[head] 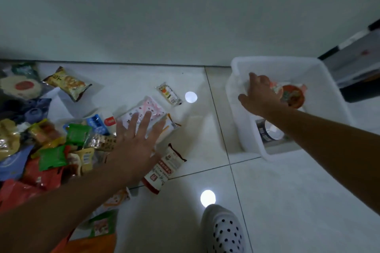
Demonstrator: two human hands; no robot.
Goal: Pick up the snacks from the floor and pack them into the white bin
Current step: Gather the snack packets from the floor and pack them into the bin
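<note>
White tiled floor (287, 201), snack packets (61, 146), white bin (246, 129)

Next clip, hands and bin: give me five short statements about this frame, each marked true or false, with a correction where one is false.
1. The right hand is inside the white bin. True.
2. The left hand grips a green packet. False: it is spread open over a pink-and-white packet.
3. The bin holds nothing. False: an orange-red packet lies at the right hand.
4. Most snacks lie left of the bin. True.
5. The bin stands on a table. False: it sits on the tiled floor.
</note>
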